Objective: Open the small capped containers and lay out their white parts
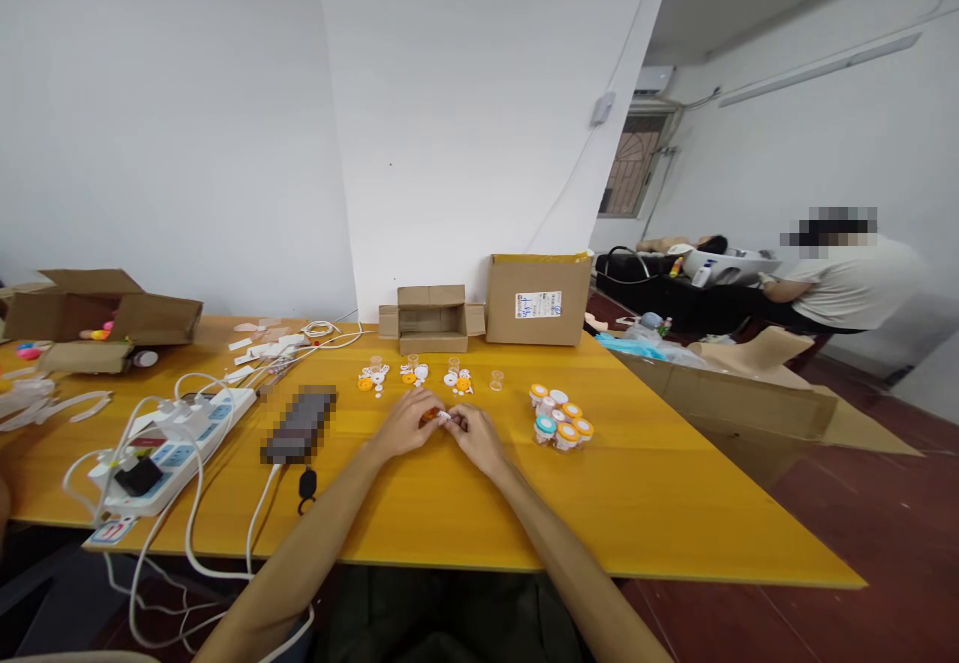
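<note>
My left hand [406, 424] and my right hand [475, 435] meet over the middle of the table [644, 503]. Closed fingers of the left hand grip a small orange plastic piece [430, 415]. Pinched in my right hand is a small white plastic piece [444, 416] that touches or nearly touches the orange one; fingers hide much of both. Behind the hands lie small piles of orange and white plastic parts [365, 383], with clear plastic cups [497, 380] near them. To the right stands a cluster of clear containers with orange, white and teal lids [567, 433].
An open small carton [432, 328] and a closed box [539, 302] stand by the wall. On the left are a phone [300, 425], a power strip [176, 448] with cables, and an open box [112, 319]. A person [854, 279] sits at far right.
</note>
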The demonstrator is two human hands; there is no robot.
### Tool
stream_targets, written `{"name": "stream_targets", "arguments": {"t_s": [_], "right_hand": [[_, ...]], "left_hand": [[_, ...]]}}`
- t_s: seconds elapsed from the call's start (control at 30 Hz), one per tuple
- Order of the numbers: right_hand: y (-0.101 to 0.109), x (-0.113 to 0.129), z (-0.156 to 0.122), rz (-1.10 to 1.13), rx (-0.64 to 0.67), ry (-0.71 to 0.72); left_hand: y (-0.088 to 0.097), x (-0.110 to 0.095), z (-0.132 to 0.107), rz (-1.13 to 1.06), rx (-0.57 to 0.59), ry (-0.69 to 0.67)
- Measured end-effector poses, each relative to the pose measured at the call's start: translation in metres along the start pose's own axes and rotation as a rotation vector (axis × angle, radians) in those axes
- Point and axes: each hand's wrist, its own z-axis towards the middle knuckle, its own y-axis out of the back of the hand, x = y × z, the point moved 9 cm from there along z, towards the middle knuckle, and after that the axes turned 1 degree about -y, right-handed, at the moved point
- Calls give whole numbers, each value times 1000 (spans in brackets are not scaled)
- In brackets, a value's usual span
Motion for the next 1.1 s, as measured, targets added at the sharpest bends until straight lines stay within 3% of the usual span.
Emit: {"name": "stream_targets", "arguments": {"t_s": [0.43, 1.1], "right_hand": [[-3, 0, -1, 5, -5, 71], [-2, -4, 0, -131, -10, 82]], "left_hand": [[2, 6, 1, -93, -54, 14], [1, 4, 1, -52, -9, 35]]}}
